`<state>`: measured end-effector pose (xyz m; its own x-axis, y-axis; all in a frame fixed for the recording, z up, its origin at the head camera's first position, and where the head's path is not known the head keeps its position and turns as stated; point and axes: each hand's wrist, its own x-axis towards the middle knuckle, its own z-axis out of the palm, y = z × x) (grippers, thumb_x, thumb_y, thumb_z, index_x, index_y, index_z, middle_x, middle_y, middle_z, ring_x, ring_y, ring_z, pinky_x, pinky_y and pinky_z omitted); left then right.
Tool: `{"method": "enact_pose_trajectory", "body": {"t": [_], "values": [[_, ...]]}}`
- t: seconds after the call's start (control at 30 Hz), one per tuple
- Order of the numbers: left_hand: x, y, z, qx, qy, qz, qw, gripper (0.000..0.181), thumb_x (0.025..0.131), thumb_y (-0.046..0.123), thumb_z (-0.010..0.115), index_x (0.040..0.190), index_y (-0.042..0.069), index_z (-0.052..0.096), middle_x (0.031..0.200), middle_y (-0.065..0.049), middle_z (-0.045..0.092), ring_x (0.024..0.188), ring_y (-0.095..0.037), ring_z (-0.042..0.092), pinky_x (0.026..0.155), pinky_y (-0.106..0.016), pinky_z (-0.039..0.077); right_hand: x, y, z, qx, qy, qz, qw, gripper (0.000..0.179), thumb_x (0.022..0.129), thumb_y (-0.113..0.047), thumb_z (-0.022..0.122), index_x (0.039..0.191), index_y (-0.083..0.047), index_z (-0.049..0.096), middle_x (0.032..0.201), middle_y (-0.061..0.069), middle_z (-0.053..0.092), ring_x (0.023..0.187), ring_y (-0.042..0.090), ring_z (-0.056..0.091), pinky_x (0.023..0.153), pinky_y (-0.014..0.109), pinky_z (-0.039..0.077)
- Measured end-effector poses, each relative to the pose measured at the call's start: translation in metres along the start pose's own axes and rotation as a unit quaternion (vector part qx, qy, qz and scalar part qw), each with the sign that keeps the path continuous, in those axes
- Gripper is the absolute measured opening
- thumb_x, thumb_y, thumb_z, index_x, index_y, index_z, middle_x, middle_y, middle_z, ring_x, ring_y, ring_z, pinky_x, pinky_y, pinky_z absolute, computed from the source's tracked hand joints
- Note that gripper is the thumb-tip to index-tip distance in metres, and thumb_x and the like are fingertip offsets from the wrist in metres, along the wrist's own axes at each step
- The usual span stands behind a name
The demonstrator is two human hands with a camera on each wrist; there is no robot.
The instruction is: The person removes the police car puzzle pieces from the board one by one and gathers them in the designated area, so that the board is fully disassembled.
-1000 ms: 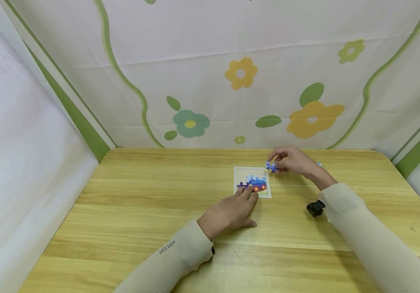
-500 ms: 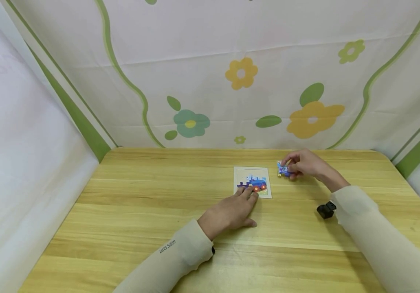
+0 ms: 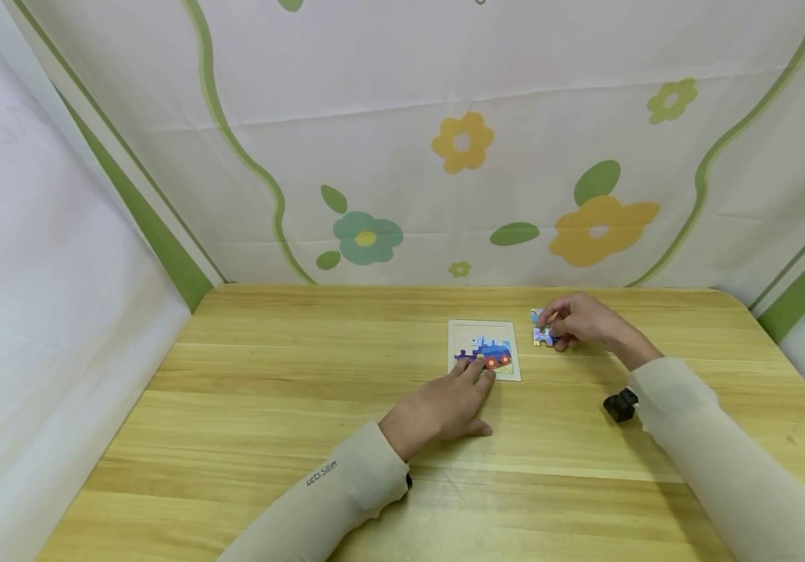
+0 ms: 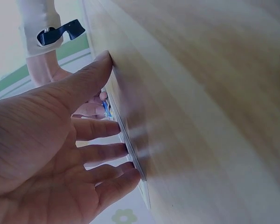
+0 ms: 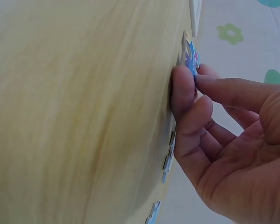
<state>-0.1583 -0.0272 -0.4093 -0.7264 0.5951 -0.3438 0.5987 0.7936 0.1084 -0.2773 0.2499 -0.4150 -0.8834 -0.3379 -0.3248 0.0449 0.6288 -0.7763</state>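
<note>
A small square puzzle board [image 3: 466, 326] with a pale frame lies on the table, a blue vehicle with red wheels partly filling it. My left hand [image 3: 444, 410] rests on its near edge with fingers extended and the thumb spread out. In the left wrist view the fingertips [image 4: 133, 175] press along the board's edge. To the right of the board, my right hand [image 3: 581, 320] pinches a blue and purple puzzle piece [image 3: 543, 336] between thumb and fingers. Seen from the right wrist, the puzzle piece [image 5: 190, 56] stands tilted close over the table, partly hidden by the fingers.
More loose puzzle pieces [image 5: 168, 158] lie on the table beneath and behind the right hand. A floral cloth wall [image 3: 402, 172] rises at the table's far edge, with a white cloth side wall [image 3: 44, 312] on the left.
My right hand has drawn the puzzle piece to the right, away from the board, and the piece now shows a different orientation. My left hand has stayed in place.
</note>
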Motion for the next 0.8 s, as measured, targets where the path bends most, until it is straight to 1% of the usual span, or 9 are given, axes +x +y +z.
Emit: {"method": "enact_pose_trajectory", "body": {"t": [0.17,0.33,0.47,0.7,0.8], "values": [[0.0001,-0.0004,0.0001,0.0,-0.001,0.0,1.0,0.083,0.103,0.051,0.06,0.167,0.012,0.026,0.177,-0.009,0.016,0.163,-0.029,0.02,0.128,-0.036,0.033,0.0009,0.0,0.0013,-0.01,0.006,0.006,0.9999,0.021,0.102,0.003,0.057,0.118,0.01,0.07,0.083,0.01,0.068,0.064,0.017,0.067,0.053,0.026,0.05],[0.0009,-0.0006,0.0006,0.0,0.001,0.0,1.0,0.083,0.103,0.052,0.06,0.167,0.012,0.027,0.177,-0.009,0.016,0.163,-0.029,0.021,0.128,-0.036,0.033,-0.0012,-0.0009,0.0034,-0.027,0.013,0.0,0.9995,0.02,0.102,0.002,0.056,0.113,0.009,0.072,0.081,0.01,0.068,0.065,0.017,0.066,0.055,0.028,0.051],[0.0009,-0.0006,0.0006,0.002,0.002,0.0,1.0,0.083,0.103,0.052,0.06,0.167,0.012,0.027,0.177,-0.009,0.017,0.163,-0.029,0.021,0.128,-0.036,0.033,-0.0028,-0.0017,0.0044,-0.038,0.016,-0.005,0.9991,0.02,0.102,0.003,0.054,0.111,0.009,0.072,0.08,0.01,0.069,0.066,0.017,0.065,0.055,0.029,0.052],[0.0015,-0.0007,0.0016,-0.009,0.01,0.003,0.9999,0.082,0.103,0.051,0.061,0.166,0.01,0.029,0.176,-0.011,0.019,0.162,-0.031,0.023,0.128,-0.037,0.033,-0.0033,-0.002,0.0064,-0.041,0.015,-0.012,0.999,0.016,0.097,0.006,0.057,0.106,0.009,0.07,0.078,0.011,0.068,0.065,0.018,0.065,0.057,0.029,0.054],[0.0015,-0.0007,0.0017,-0.011,0.011,0.003,0.9999,0.082,0.102,0.05,0.062,0.166,0.01,0.029,0.176,-0.011,0.019,0.162,-0.031,0.023,0.128,-0.038,0.034,-0.0033,-0.0011,0.007,-0.04,0.012,-0.015,0.999,0.012,0.096,0.008,0.057,0.103,0.009,0.067,0.077,0.011,0.066,0.065,0.018,0.063,0.056,0.03,0.053]]}}
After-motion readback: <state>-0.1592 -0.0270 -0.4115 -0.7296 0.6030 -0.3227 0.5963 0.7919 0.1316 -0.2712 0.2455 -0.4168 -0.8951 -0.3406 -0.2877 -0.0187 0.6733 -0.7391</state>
